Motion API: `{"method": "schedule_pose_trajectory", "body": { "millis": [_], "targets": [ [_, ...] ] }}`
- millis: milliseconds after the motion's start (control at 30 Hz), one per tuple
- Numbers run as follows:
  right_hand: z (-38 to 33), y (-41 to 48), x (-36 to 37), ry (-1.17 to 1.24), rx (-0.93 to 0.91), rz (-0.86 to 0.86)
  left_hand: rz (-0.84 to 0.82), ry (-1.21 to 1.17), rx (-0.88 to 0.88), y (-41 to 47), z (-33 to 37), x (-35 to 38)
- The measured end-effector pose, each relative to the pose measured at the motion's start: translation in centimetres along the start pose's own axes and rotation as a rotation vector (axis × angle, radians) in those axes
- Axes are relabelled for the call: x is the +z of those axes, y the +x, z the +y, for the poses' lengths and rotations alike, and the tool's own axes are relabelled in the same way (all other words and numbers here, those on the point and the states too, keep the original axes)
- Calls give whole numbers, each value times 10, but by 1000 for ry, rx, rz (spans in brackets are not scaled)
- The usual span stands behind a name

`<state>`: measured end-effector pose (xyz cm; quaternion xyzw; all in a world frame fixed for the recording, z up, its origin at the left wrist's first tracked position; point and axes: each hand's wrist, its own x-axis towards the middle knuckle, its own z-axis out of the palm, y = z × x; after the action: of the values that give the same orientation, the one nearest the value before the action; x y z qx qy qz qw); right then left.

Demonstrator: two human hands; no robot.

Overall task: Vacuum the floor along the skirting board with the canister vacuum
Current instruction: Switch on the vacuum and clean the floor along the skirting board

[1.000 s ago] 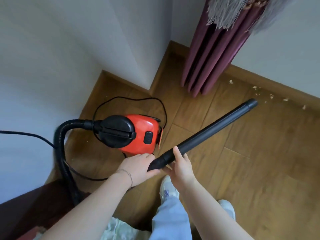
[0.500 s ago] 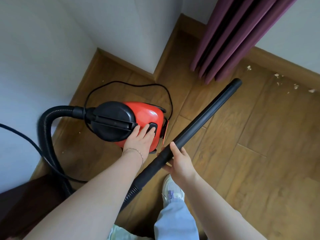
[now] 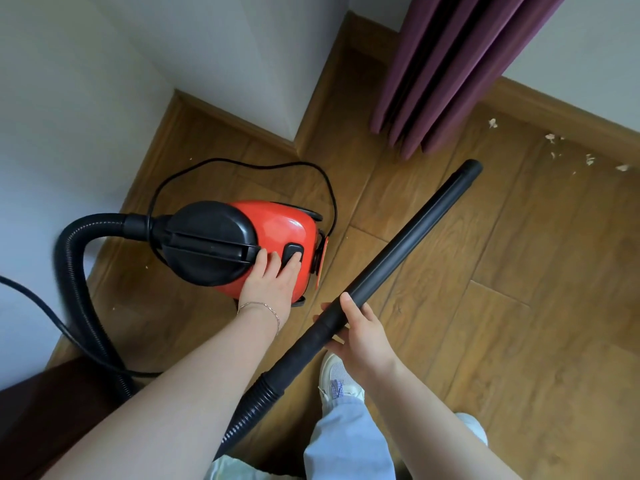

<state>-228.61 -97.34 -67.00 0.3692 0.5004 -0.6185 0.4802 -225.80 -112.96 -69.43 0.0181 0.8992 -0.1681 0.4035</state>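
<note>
A ribbed black hose (image 3: 74, 271) curves in from the left to a red canister vacuum (image 3: 277, 226), which sits on the wooden floor (image 3: 519, 306) in a recess of the wall, its cord (image 3: 242, 164) looped behind it. The person's left hand (image 3: 273, 289) lies flat on the red body, fingers (image 3: 275, 263) straight and holding nothing, one fingertip on the black switch (image 3: 293, 250). Further right, the right hand (image 3: 360, 332) curls round the lower end of the black tube (image 3: 408, 244), whose open tip points toward the purple curtain (image 3: 450, 64) and seems raised off the boards. At far right, pale scraps (image 3: 550, 137) lie scattered at the foot of the skirting board (image 3: 554, 110), well apart from the tip. The job looks barely begun: the machine appears to be just at the switching-on stage, and the whole run along the skirting board is left to clean.
</note>
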Motion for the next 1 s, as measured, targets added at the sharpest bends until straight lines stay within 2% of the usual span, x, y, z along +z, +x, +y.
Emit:
{"method": "schedule_pose_trajectory", "body": {
  "millis": [167,467,667,1000],
  "targets": [
    [-6,-2,-6,10,-6,3,-3,33,13,-1,1,1],
    [-10,-8,-22,46,-12,24,0,-93,-1,0,11,-3],
    [-8,-8,-39,56,-7,27,6,-83,-36,1,8,4],
    [-13,-7,-59,102,-5,59,-71,-9,16,6,1,0]
  ]
}}
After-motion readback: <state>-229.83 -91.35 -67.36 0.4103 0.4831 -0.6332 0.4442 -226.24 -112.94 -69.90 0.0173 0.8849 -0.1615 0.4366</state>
